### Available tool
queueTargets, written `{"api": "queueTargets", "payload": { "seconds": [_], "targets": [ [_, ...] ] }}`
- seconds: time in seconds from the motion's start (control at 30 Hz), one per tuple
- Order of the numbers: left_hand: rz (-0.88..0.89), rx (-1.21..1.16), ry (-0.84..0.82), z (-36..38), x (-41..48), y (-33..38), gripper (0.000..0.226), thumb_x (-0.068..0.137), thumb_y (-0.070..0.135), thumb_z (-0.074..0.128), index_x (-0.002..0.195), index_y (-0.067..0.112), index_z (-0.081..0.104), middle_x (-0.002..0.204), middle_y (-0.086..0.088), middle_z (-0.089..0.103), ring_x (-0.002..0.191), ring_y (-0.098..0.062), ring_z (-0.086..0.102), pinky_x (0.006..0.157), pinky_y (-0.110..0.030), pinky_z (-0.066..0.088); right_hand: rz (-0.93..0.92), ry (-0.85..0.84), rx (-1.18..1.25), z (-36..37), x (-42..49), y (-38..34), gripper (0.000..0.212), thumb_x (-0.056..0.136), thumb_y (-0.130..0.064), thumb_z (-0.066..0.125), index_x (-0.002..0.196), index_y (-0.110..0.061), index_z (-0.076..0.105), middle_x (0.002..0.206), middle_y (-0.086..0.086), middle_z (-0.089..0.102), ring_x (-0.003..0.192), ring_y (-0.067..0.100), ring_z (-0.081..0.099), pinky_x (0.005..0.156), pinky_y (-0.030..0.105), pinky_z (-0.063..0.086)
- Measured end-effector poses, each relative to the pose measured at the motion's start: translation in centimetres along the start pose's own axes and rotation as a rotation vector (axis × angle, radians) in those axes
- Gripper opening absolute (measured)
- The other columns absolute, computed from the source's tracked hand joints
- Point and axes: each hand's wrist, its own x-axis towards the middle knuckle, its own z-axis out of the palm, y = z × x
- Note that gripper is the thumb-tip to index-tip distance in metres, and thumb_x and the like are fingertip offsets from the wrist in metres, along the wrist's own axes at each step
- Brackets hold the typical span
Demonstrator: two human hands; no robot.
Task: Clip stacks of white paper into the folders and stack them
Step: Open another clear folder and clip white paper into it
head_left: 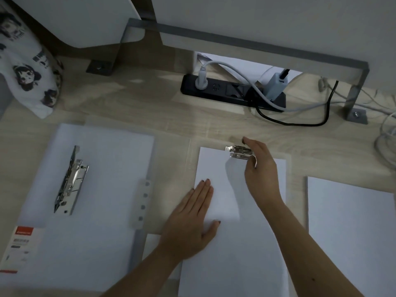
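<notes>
Item: white paper stack (231,243) in translucent plastic folder (192,163) on pale wooden desk (150,108), left hand (188,224) flat on it, fingers pressed together, right hand (261,168) curled round silver metal clip (239,152); risk: sheets skewing if the clip snaps down early.

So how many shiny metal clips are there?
2. One clip lies on the open folder at the left; the other clip at the middle paper stack's top edge, held by the right hand. Others may be hidden.
</notes>
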Motion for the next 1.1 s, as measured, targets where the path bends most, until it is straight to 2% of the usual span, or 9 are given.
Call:
{"api": "queueTargets", "payload": {
  "seconds": [0.2, 0.3, 0.37, 0.43, 0.5, 0.57, 0.77, 0.9, 1.1],
  "targets": [
    [-0.012, 0.002, 0.012, 0.1, 0.0, 0.0, 0.068, 0.091, 0.048, 0.039, 0.144, 0.007, 0.028, 0.154, -0.005, 0.026, 0.144, -0.015, 0.021, 0.116, -0.030, 0.020, -0.199, -0.069, -0.350, 1.4, -0.3, 0.9, 0.061, 0.079, 0.017, 0.041, 0.135, -0.007, 0.044, 0.135, 0.015, 0.049, 0.121, 0.030, 0.049, 0.088, 0.029, 0.045],
    [-0.014, -0.007, 0.008, 0.1, 0.0, 0.0, 0.068, 0.091, 0.049, 0.038, 0.144, 0.008, 0.028, 0.154, -0.005, 0.026, 0.143, -0.015, 0.021, 0.116, -0.030, 0.024, -0.157, -0.177, -0.472, 2.0, -0.2, 1.2, 0.062, 0.083, 0.011, 0.039, 0.140, -0.012, 0.036, 0.151, 0.013, 0.028, 0.139, 0.032, 0.027, 0.106, 0.041, 0.036],
    [-0.019, -0.015, 0.004, 0.0, 0.0, 0.0, 0.067, 0.091, 0.050, 0.036, 0.144, 0.009, 0.028, 0.153, -0.004, 0.027, 0.143, -0.015, 0.023, 0.115, -0.031, 0.027, -0.144, -0.230, -0.526, 2.3, 0.0, 1.3, 0.055, 0.089, 0.000, 0.038, 0.142, -0.014, 0.032, 0.154, 0.011, 0.020, 0.143, 0.029, 0.017, 0.112, 0.042, 0.030],
    [-0.021, -0.023, 0.002, 0.0, 0.0, 0.0, 0.067, 0.091, 0.050, 0.035, 0.144, 0.009, 0.028, 0.153, -0.004, 0.027, 0.142, -0.015, 0.024, 0.114, -0.031, 0.028, -0.165, -0.239, -0.577, 2.5, 0.0, 1.5, 0.047, 0.095, -0.021, 0.032, 0.141, -0.013, 0.033, 0.153, 0.014, 0.024, 0.143, 0.029, 0.017, 0.114, 0.044, 0.028],
    [-0.027, -0.026, 0.005, -0.1, 0.1, 0.1, 0.067, 0.091, 0.051, 0.035, 0.144, 0.010, 0.030, 0.152, -0.003, 0.028, 0.142, -0.015, 0.026, 0.114, -0.032, 0.028, -0.180, -0.246, -0.626, 2.6, -0.1, 1.7, 0.059, 0.093, -0.044, 0.021, 0.141, -0.012, 0.033, 0.151, 0.015, 0.027, 0.143, 0.028, 0.017, 0.116, 0.041, 0.021],
    [-0.030, -0.026, 0.011, -0.1, 0.1, 0.1, 0.067, 0.090, 0.051, 0.036, 0.143, 0.010, 0.031, 0.152, -0.003, 0.030, 0.141, -0.015, 0.027, 0.113, -0.032, 0.028, -0.185, -0.259, -0.660, 2.7, -0.2, 1.9, 0.068, 0.090, -0.054, 0.015, 0.143, -0.015, 0.029, 0.153, 0.013, 0.023, 0.144, 0.026, 0.012, 0.115, 0.036, 0.012],
    [-0.027, -0.004, -0.026, 0.0, 0.1, 0.0, 0.069, 0.091, 0.053, 0.035, 0.144, 0.010, 0.028, 0.153, -0.002, 0.027, 0.142, -0.014, 0.023, 0.118, -0.029, 0.020, -0.152, -0.220, -0.619, 3.3, -0.8, 2.2, 0.070, 0.089, -0.058, 0.013, 0.146, -0.018, 0.018, 0.156, 0.010, 0.013, 0.145, 0.022, 0.002, 0.118, 0.036, 0.006],
    [-0.041, 0.022, -0.054, 0.0, 0.1, -0.2, 0.070, 0.092, 0.053, 0.031, 0.147, 0.012, 0.019, 0.156, -0.001, 0.018, 0.145, -0.010, 0.010, 0.119, -0.027, 0.003, -0.086, -0.204, -0.563, 3.6, -0.7, 2.0, 0.074, 0.087, -0.061, 0.013, 0.147, -0.020, 0.002, 0.157, 0.008, 0.003, 0.145, 0.020, -0.005, 0.117, 0.032, -0.001],
    [-0.035, 0.040, -0.049, -0.1, 0.1, 0.0, 0.070, 0.092, 0.052, 0.029, 0.148, 0.011, 0.017, 0.157, -0.001, 0.016, 0.145, -0.010, 0.009, 0.116, -0.030, 0.010, -0.162, -0.280, -0.636, 1.9, -0.4, 2.1, 0.056, 0.097, -0.044, 0.022, 0.147, -0.020, 0.014, 0.157, 0.010, 0.010, 0.145, 0.023, 0.003, 0.118, 0.035, 0.005]
  ]
}}
